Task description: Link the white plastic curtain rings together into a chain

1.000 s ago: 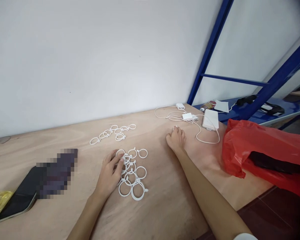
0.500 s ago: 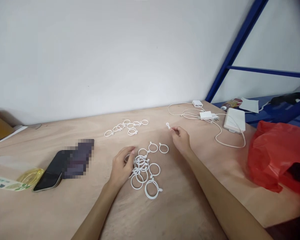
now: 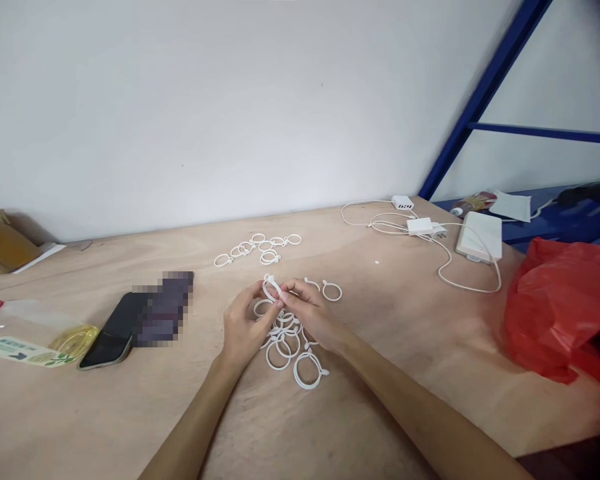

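A plain white wall fills the far side of the scene. Below it a long plywood desk runs across the view, with a blue metal shelving frame rising at the far right. A crumpled red plastic bag lies at the right of the desk, and beyond it sit a white power bank, a looped white charging cable and a white multi-port charger. To the left lie a black smartphone (a pixelated patch covers whatever is beside it) and a clear plastic packet.

Mid-desk, a loose heap of white plastic rings sits near the person, while a smaller cluster of white plastic rings lies farther off. Over the heap, the left grip and right grip meet, both closed, pinching a single white plastic tabbed ring between their fingertips, its tab pointing far and left. Whether it is linked to another ring, I cannot tell.

The step in hand looks like working this one ring by itself; the next move seems to call for keeping both holds firm while its tab end is handled.
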`<state>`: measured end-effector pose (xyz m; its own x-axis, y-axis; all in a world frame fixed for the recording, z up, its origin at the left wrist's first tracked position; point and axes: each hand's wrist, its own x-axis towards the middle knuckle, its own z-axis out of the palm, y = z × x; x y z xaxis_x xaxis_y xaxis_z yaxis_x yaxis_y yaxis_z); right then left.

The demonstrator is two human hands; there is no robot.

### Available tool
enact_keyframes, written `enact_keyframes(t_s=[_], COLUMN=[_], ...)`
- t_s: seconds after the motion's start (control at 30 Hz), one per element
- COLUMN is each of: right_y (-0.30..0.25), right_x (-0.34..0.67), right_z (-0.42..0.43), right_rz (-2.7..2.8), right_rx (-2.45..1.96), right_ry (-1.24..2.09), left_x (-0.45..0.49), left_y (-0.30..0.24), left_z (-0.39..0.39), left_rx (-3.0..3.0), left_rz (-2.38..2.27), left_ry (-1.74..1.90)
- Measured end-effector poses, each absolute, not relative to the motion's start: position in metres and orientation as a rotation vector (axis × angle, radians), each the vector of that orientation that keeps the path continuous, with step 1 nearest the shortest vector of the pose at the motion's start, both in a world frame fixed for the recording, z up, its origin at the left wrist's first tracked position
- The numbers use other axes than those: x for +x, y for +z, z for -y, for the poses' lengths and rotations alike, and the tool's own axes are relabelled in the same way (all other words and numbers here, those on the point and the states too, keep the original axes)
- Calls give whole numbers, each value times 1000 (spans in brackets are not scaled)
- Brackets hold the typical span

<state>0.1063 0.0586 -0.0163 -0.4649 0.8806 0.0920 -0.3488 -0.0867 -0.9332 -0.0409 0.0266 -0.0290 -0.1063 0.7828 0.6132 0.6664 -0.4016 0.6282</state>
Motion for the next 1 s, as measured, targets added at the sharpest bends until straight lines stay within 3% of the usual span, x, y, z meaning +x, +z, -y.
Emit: enact_keyframes(t_s=[0.17, 0.43, 1.0], right_y=[-12, -15, -15], right_x=[107, 107, 110], right_z=[-58, -62, -63], right_rz=[1145, 1197, 1374], right_rx=[-555, -771, -846], right_ry=[1923, 1580, 1429], left_x=[-42, -31, -28], left_y=[-27, -25, -26], left_z=[-26, -23, -21], left_rx=[2197, 2200, 1750], left_rz=[-1628, -1486, -1372], left_ry=[1642, 1560, 1312])
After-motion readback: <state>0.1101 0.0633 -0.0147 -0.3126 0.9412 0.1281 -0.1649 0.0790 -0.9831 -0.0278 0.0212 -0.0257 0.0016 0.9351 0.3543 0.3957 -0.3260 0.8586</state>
